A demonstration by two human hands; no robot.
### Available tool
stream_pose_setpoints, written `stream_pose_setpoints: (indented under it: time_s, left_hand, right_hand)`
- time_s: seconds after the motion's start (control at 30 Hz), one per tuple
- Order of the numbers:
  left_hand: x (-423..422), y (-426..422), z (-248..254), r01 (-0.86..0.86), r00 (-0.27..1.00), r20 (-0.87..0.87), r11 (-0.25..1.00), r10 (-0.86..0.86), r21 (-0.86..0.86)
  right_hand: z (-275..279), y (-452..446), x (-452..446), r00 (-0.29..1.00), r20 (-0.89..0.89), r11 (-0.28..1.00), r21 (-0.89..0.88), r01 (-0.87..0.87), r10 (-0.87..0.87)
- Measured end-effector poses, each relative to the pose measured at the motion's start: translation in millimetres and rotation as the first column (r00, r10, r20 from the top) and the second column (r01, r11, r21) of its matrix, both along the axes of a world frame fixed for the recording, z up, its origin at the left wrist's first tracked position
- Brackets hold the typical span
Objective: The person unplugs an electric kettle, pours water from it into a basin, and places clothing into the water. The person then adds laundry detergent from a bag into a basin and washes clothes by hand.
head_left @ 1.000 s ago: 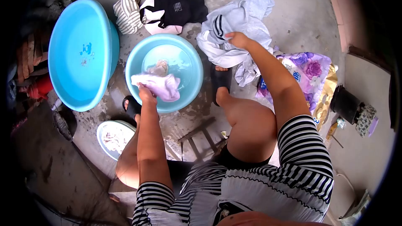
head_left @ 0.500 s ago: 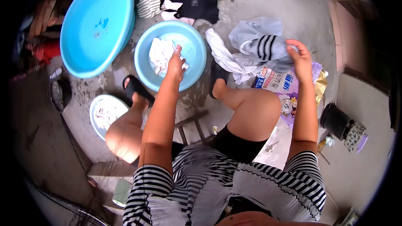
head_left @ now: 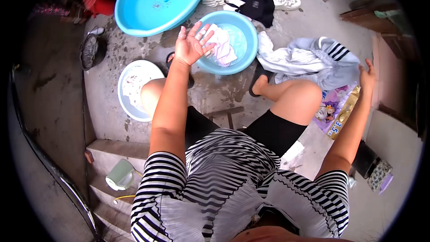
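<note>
My left hand (head_left: pixel 192 48) is raised palm up beside the left rim of the small blue basin (head_left: pixel 253 47), its fingers spread and dotted with suds. Nothing is in it. Inside that basin a white and pale pink cloth (head_left: pixel 222 47) lies in shallow water. To the right, my right hand (head_left: pixel 367 78) is at the right edge of a grey garment with black stripes (head_left: pixel 345 65), fingers apart; it may touch the cloth's edge. The garment lies spread partly over a purple and gold printed bag (head_left: pixel 333 116). A white cloth (head_left: pixel 268 51) lies at its left end.
A large blue basin (head_left: pixel 134 6) stands at the upper left. Black and striped clothes (head_left: pixel 257 4) lie beside white sneakers (head_left: pixel 286 2). By my knee is a white tub (head_left: pixel 127 101) of soaking cloth. Concrete steps (head_left: pixel 116 150) and a green container (head_left: pixel 120 175) are at lower left.
My left hand has come up out of the small basin and turned palm up. My right hand moved right, and the grey garment it held now lies spread out. The whole view has shifted.
</note>
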State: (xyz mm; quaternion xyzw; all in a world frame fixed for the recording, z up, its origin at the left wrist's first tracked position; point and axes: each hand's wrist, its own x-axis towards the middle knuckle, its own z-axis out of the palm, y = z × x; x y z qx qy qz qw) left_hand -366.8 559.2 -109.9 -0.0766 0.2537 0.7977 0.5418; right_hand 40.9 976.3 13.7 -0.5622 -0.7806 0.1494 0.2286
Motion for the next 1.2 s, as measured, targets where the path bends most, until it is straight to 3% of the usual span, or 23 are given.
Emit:
stream_pose_setpoints:
  time_s: [0.03,0.1,0.17,0.27,0.3,0.37,0.47,0.53,0.57,0.6,0.67,0.73,0.83,0.9,0.97,1.0,1.03,1.1,1.13,1.2]
  left_hand:
    - [2,-4,5,0.001,1.0,0.016,0.994,-0.003,0.113]
    - [7,-9,21,0.005,1.0,0.028,0.983,-0.01,0.184]
    - [9,-9,27,0.013,0.999,0.03,0.976,-0.02,0.219]
    - [1,-9,11,0.02,1.0,-0.008,0.991,-0.019,0.136]
    - [0,-7,0,0.058,0.986,-0.146,0.991,-0.076,-0.122]
    - [-6,-2,-30,0.019,0.892,-0.351,0.799,-0.285,-0.601]
    - [-11,0,-97,0.01,0.621,-0.416,0.536,-0.665,-0.844]
    - [-5,15,-153,-0.176,0.225,-0.349,0.314,-0.91,-0.933]
    - [-3,27,-172,-0.304,0.014,-0.247,0.231,-0.969,-0.924]
    - [-3,41,-170,-0.33,-0.078,-0.141,0.158,-0.987,-0.931]
    - [-6,63,-195,-0.428,-0.196,-0.065,0.145,-0.978,-0.892]
    - [-16,87,-227,-0.501,-0.268,0.003,0.137,-0.963,-0.854]
    - [-18,101,-282,-0.507,-0.419,0.058,0.18,-0.906,-0.843]
    - [3,107,-289,-0.449,-0.486,0.137,0.111,-0.863,-0.887]
    - [21,103,-306,-0.413,-0.59,0.076,0.219,-0.804,-0.884]
    - [19,96,-316,-0.453,-0.702,-0.009,0.456,-0.712,-0.766]
    - [12,93,-327,-0.409,-0.673,-0.019,0.394,-0.739,-0.823]
    - [-12,108,-296,-0.305,-0.61,-0.03,0.27,-0.792,-0.913]
    - [-9,113,-300,-0.419,-0.504,0.004,0.24,-0.864,-0.876]
    - [4,118,-304,-0.42,-0.493,0.012,0.226,-0.87,-0.879]
  right_hand:
    - [-4,-8,-4,0.991,0.134,0.992,0.121,-0.045,0.029]
    - [-1,-40,-30,0.99,-0.077,0.992,-0.036,-0.122,0.119]
    - [2,-70,-59,0.966,-0.112,0.964,-0.102,-0.245,0.234]
    - [-4,-107,-104,0.929,-0.173,0.916,-0.186,-0.356,0.326]
    - [-8,-120,-118,0.92,-0.184,0.883,-0.268,-0.385,0.345]
    - [-26,-138,-145,0.876,-0.232,0.809,-0.338,-0.48,0.423]
    - [-59,-165,-190,0.802,-0.278,0.722,-0.348,-0.597,0.529]
    - [-87,-187,-226,0.76,-0.269,0.617,-0.455,-0.642,0.592]
    - [-112,-188,-230,0.717,-0.226,0.599,-0.417,-0.683,0.66]
    - [-114,-196,-234,0.663,-0.11,0.595,-0.351,-0.723,0.74]
    - [-95,-202,-245,0.602,-0.152,0.514,-0.384,-0.767,0.784]
    - [-89,-201,-245,0.707,-0.278,0.44,-0.621,-0.648,0.65]
    - [-90,-196,-248,0.699,-0.134,0.556,-0.509,-0.657,0.703]
    - [-91,-195,-245,0.696,-0.124,0.533,-0.553,-0.641,0.707]
    - [-95,-191,-247,0.691,-0.132,0.511,-0.578,-0.636,0.711]
    - [-95,-191,-247,0.691,-0.141,0.499,-0.592,-0.633,0.709]
    - [-95,-191,-247,0.691,-0.15,0.488,-0.604,-0.631,0.708]
    - [-94,-189,-248,0.693,-0.144,0.487,-0.612,-0.623,0.706]
    - [-91,-190,-249,0.702,-0.141,0.49,-0.62,-0.612,0.698]
    - [-90,-186,-250,0.708,-0.143,0.498,-0.616,-0.611,0.691]
